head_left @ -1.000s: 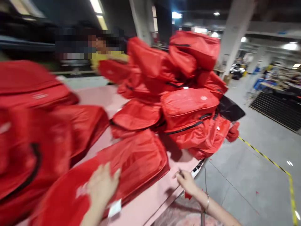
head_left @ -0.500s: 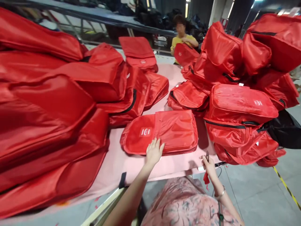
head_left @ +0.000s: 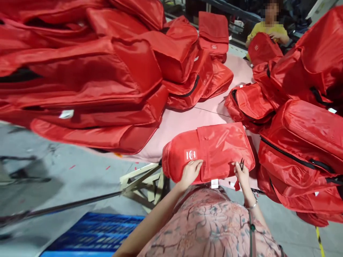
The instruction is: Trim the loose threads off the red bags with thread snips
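Now the flat red bag [head_left: 209, 151] lies closer to the near edge of the pink table [head_left: 187, 121] than it did half a second ago, its near side hanging just over that edge, and both hands have come onto it. The left hand [head_left: 190, 173], which earlier rested flat on the bag's top, grips the near edge below the logo, fingers curled over the fabric and thumb out of sight beneath. The right hand [head_left: 242, 174], earlier held clear of the bag at the table's edge, touches the bag's near right part; its fingers are closed around small dark snips [head_left: 242, 163], whose tips point up and away. The view has also swung left, so grey floor and a blue crate [head_left: 93, 237] show at lower left. A white logo patch [head_left: 191, 154] sits on the bag's left panel, its writing too small to read. A small white tag [head_left: 214, 183] hangs from the near seam, between the two hands. Both forearms reach forward from a floral-patterned garment, the right wrist wearing a thin bracelet [head_left: 252, 205]. Heaps of red bags [head_left: 88, 78] rise left and right of the flat one, and a person in yellow [head_left: 265, 30] holds another red bag at the table's far end.
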